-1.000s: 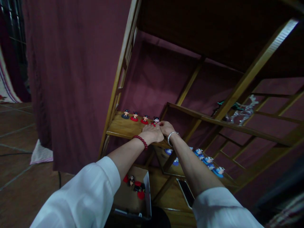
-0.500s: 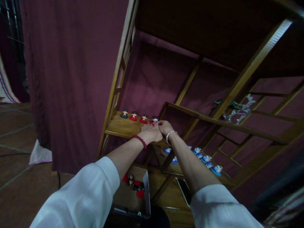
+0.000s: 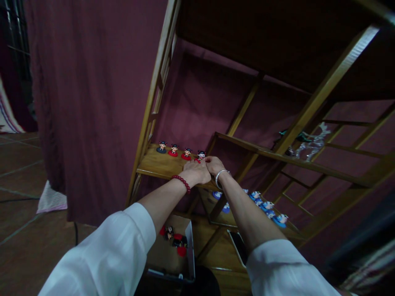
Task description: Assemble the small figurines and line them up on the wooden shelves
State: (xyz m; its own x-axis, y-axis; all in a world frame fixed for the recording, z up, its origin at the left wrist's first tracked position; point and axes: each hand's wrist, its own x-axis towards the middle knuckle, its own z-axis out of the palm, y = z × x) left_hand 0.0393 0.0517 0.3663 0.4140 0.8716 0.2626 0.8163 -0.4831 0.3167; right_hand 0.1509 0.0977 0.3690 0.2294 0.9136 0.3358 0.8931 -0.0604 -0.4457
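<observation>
At the right end of a short row on the wooden shelf stands a figurine [image 3: 201, 155] with a dark headdress and a red base. My left hand [image 3: 197, 171], with a red bead bracelet at the wrist, closes on its base from the front and hides part of it. From the right, my right hand [image 3: 214, 165], wearing a silver bangle, pinches at the same base; its fingertips are partly hidden. To the left are two red-based figurines, one a red-based figurine [image 3: 186, 153], and a dark-based figurine [image 3: 161, 146].
Below, an open box [image 3: 191, 246] holds more red and black figurines. Several blue figurines [image 3: 268, 206] stand on a lower shelf, near a phone [image 3: 237, 246]. A clear deer-like ornament [image 3: 313, 142] is on the right shelf. Wooden posts [image 3: 247, 107] divide the unit; a maroon curtain [image 3: 101, 102] hangs left.
</observation>
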